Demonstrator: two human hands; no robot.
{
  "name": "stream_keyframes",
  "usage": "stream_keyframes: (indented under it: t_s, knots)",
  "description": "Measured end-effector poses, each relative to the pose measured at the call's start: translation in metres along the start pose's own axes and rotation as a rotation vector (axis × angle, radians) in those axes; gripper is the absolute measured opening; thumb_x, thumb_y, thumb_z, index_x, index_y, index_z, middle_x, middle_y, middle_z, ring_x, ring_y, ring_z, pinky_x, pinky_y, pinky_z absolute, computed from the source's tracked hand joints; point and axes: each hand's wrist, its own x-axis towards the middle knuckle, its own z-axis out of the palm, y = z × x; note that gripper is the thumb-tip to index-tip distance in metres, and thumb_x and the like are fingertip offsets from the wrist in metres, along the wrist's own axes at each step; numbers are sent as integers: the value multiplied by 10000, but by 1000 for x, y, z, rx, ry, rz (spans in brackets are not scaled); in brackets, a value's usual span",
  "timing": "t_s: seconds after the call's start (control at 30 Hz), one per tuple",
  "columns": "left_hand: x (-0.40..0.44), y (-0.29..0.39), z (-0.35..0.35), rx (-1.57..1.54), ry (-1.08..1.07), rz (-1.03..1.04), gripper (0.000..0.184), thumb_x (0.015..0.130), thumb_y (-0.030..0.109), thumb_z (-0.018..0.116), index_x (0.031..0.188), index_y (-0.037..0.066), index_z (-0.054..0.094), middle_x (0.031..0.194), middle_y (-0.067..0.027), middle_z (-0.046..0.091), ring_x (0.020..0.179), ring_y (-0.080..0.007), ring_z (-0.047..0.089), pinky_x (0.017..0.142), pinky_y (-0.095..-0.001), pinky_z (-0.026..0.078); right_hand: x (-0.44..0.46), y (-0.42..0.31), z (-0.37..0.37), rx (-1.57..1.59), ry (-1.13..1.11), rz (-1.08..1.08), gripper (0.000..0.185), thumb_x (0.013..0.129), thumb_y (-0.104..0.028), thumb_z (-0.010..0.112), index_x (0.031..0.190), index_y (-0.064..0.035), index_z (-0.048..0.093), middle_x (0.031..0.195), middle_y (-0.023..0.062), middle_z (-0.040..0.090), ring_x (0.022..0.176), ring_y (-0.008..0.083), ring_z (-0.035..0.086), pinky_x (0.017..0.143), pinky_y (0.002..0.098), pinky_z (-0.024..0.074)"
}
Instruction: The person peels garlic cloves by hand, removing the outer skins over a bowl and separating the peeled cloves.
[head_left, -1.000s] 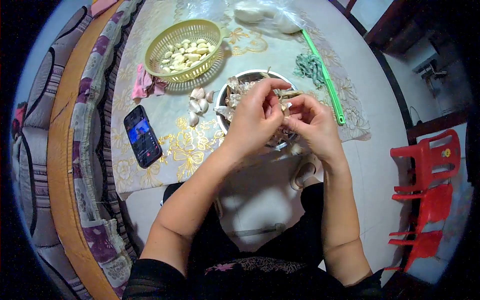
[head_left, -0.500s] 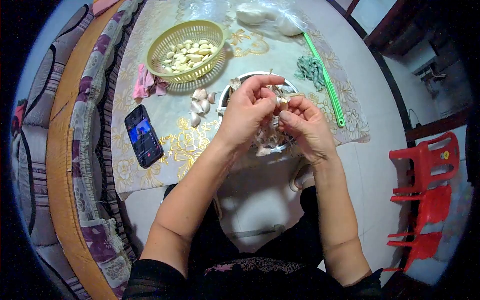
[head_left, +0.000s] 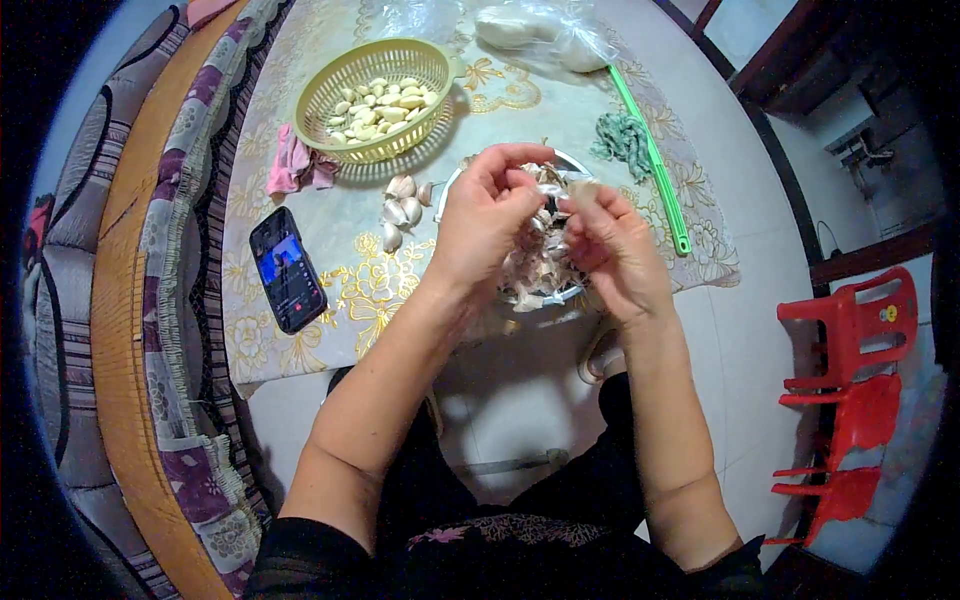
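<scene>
Above a white-rimmed bowl [head_left: 560, 297] heaped with garlic skins [head_left: 540, 265], both hands work close together. My left hand [head_left: 488, 215] is closed, thumb against fingers, pinching a garlic clove mostly hidden by the fingertips. Beside it, on the right, my right hand [head_left: 622, 250] is closed too, its thumb and fingertips pressed on a pale bit that looks like garlic skin; the fingertips are slightly blurred. Several unpeeled garlic cloves [head_left: 402, 210] lie on the tablecloth left of the bowl. Farther back, peeled cloves [head_left: 385, 112] sit in a yellow-green plastic basket [head_left: 310, 90].
A phone [head_left: 287, 270] with a lit screen lies at the left, near a pink cloth [head_left: 292, 165]. On the right are a green cloth [head_left: 622, 138] and a long green plastic handle [head_left: 660, 185]. Plastic bags [head_left: 545, 35] rest at the back; red chairs [head_left: 850, 330] stand right.
My hands have drawn slightly apart at the fingertips. The right fingers have turned and lifted away from the left, and more of the skins in the bowl shows between them.
</scene>
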Motion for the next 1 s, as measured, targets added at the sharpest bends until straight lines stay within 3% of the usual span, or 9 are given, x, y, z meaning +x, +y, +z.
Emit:
stream_keyframes:
  t_s: [0.1, 0.23, 0.33, 0.43, 0.53, 0.73, 1.0]
  knots:
    - [1, 8, -3, -75, 78, -16, 254, 814, -39, 533, 1063, -15, 568, 735, 22, 517, 598, -39, 476, 519, -189, 392, 3, -14, -12, 24, 66, -103, 252, 850, -187, 667, 1038, -44, 579, 938, 52, 650, 738, 88, 578, 692, 226, 492]
    - [1, 2, 4, 249, 81, 165, 99, 865, 12, 564, 935, 7, 633, 668, 28, 538, 579, -35, 493, 531, -187, 415, -5, -26, -10, -45, 28, -67, 278, 840, -200, 679, 1050, -48, 579, 955, 44, 646, 758, 81, 570, 695, 223, 486]
    - [3, -13, 1, 578, 33, 429, 126, 827, 4, 592, 939, 31, 642, 772, -44, 582, 695, -117, 575, 568, -228, 464, -6, -21, -12, -43, -36, -46, 292, 830, -186, 687, 1060, -44, 577, 958, 40, 644, 764, 88, 573, 700, 223, 485]
    - [0, -14, 5, 669, 27, 523, 143, 812, 5, 601, 942, 44, 646, 815, -80, 584, 756, -163, 596, 622, -246, 491, -5, -23, -12, -74, -49, -16, 293, 820, -138, 692, 1069, -40, 574, 956, 38, 640, 761, 97, 576, 702, 215, 483]
    - [-4, -4, 10, 716, 44, 458, 127, 844, 44, 609, 961, 11, 643, 983, -47, 629, 849, -119, 589, 728, -256, 495, -5, -18, -9, -176, 7, -100, 288, 808, -77, 692, 1064, -28, 571, 939, 35, 635, 759, 94, 578, 694, 209, 483]
    - [-6, -9, 11, 186, -120, 154, 238, 855, 60, 612, 1085, 6, 586, 990, -60, 631, 898, -113, 596, 786, -240, 487, -4, -11, -3, -507, 71, -392, 271, 788, -11, 682, 1037, -23, 576, 924, 36, 635, 770, 85, 582, 685, 220, 483]
    - [-7, -4, 9, 23, -107, 16, 254, 849, 88, 635, 1088, 13, 591, 932, -38, 642, 827, -88, 589, 721, -215, 480, -7, -8, 4, -965, 157, -697, 235, 750, 9, 676, 967, -32, 597, 863, 50, 629, 710, 111, 583, 640, 258, 485]
